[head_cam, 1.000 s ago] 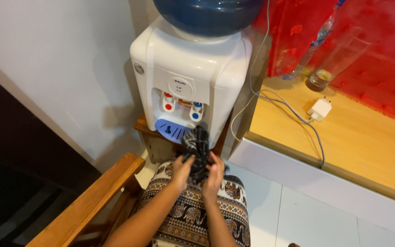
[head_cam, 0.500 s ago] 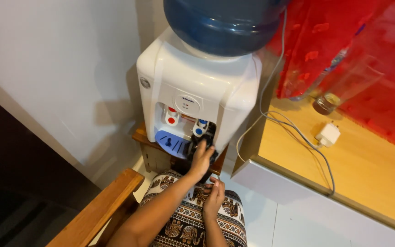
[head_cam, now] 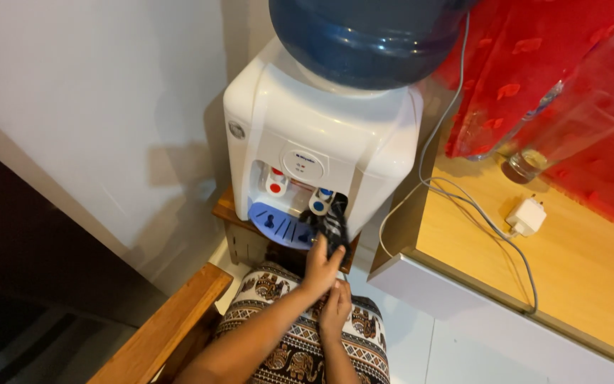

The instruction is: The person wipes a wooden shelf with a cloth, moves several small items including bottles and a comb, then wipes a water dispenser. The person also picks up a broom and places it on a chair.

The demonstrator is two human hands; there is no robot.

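While seen from above, left to right —
Armrest: wooden chair arm (head_cam: 161, 331) at lower left, beside the patterned lap (head_cam: 300, 348).
Left hand (head_cam: 319, 269): fingers pinched on a dark striped cloth (head_cam: 330, 226), raised to the drip tray.
Cloth: pressed at the blue drip tray (head_cam: 278, 224), under the blue tap (head_cam: 320, 201) of the white water dispenser (head_cam: 321, 142).
Right hand (head_cam: 335, 309): loosely curled just below the left — whether it grips anything cannot be told.
Counter: white charger (head_cam: 525, 215) on the wooden top (head_cam: 570, 263).
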